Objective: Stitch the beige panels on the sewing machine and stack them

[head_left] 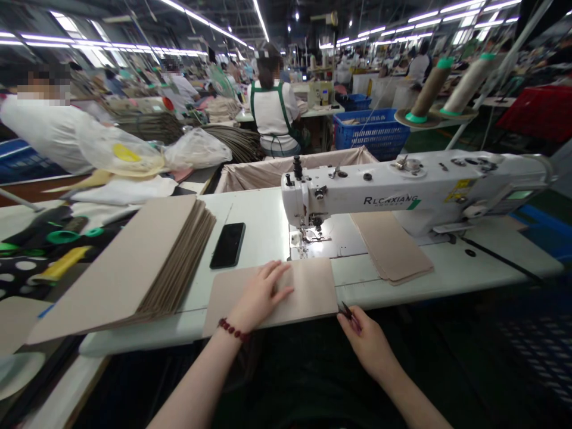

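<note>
Panel of beige material [315, 286] lies on the bench [263, 211] in front of the industrial sewing machine [344, 199], the left hand [260, 292] spread over it, the right hand [369, 333] gripping thread snips [351, 317] beside its near corner. Left of the machine lie a smartphone [227, 245] and a panel stack [138, 256].

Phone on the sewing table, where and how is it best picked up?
Probably by its two long sides, around the middle: come from above with the left hand, thumb on one side, fingers on the other. The phone lies flat, screen up, longer than wide; the stack rises on its left and the beige piece lies close to its near end.
</note>
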The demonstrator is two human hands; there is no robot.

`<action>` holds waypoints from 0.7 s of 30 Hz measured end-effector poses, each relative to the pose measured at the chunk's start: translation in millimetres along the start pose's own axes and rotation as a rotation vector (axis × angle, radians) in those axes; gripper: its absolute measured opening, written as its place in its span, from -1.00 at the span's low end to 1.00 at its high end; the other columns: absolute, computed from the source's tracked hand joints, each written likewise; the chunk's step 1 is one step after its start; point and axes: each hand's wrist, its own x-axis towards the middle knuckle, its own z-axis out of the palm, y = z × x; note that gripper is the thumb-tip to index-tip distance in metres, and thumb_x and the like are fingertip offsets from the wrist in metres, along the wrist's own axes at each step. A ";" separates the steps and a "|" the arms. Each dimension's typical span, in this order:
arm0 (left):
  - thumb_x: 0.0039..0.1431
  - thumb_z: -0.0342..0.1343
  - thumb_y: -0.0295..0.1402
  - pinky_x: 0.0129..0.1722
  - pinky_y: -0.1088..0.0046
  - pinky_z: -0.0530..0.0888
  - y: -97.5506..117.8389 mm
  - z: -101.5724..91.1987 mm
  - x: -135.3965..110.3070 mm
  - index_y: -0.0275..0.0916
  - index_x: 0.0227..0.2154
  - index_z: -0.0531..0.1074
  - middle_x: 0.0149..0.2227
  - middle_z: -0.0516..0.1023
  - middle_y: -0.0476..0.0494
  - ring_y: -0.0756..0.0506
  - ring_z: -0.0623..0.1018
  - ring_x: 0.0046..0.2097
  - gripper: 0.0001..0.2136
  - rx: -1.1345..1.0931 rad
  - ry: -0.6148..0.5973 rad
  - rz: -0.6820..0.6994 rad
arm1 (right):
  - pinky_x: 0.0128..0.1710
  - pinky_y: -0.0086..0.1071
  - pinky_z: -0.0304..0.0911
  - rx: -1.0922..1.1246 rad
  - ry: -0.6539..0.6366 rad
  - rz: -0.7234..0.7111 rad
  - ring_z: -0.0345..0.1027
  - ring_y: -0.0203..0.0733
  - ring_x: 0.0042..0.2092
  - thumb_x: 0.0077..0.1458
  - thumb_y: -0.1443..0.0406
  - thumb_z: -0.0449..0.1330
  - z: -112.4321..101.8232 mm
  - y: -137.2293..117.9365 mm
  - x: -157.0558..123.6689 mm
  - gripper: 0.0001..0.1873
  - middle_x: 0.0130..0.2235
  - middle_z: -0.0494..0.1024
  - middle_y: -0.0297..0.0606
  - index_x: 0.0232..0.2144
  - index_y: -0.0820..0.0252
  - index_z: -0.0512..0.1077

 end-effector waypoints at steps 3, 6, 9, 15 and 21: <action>0.01 0.25 -0.09 0.12 0.01 0.20 -18.0 -4.6 2.7 -0.26 0.14 0.20 0.07 0.29 -0.34 -0.35 0.27 0.13 -0.33 0.108 -0.007 -0.110 | -0.40 -0.43 0.19 0.055 -0.010 -0.008 0.35 -0.21 -0.41 0.20 0.02 0.03 4.9 -5.5 11.7 -0.65 -0.46 0.45 -0.36 -0.43 0.13 0.34; 0.08 0.18 -0.11 -0.11 0.22 0.37 -14.2 -7.3 -7.1 -0.26 -0.16 0.36 -0.18 0.41 -0.22 -0.24 0.43 -0.11 -0.63 0.092 -0.040 -0.128 | -0.38 -0.43 0.19 0.062 -0.018 -0.025 0.33 -0.21 -0.40 0.20 0.02 0.02 6.6 -11.8 24.0 -0.65 -0.47 0.43 -0.37 -0.41 0.14 0.34; 0.28 -0.04 -0.17 -0.31 0.43 0.36 0.3 -24.6 -25.0 -0.21 -0.40 0.30 -0.35 0.42 -0.07 -0.09 0.45 -0.32 -0.77 0.067 -0.060 -0.135 | -0.35 -0.44 0.20 0.064 -0.032 -0.059 0.34 -0.21 -0.37 0.21 0.00 -0.01 0.8 -14.4 32.2 -0.64 -0.44 0.44 -0.37 -0.36 0.14 0.35; 0.32 -0.18 -0.11 -0.39 0.49 0.28 -5.3 -158.4 -48.4 -0.18 -0.39 0.23 -0.46 0.36 0.03 -0.06 0.40 -0.40 -0.71 0.199 0.308 -0.351 | -0.34 -0.46 0.24 -0.052 0.083 -0.093 0.37 -0.19 -0.34 0.18 -0.03 0.01 -26.1 7.6 43.8 -0.63 -0.41 0.47 -0.34 -0.30 0.12 0.37; 0.25 -0.19 -0.06 -0.29 0.45 0.33 -104.2 -275.6 -30.9 -0.23 -0.29 0.33 -0.29 0.48 -0.09 -0.12 0.45 -0.26 -0.65 0.416 0.366 -0.640 | -0.12 -0.23 0.29 -0.352 0.306 -0.287 0.40 -0.02 -0.12 0.17 0.00 -0.01 -58.4 38.2 54.3 -0.58 -0.08 0.48 -0.17 -0.07 0.08 0.36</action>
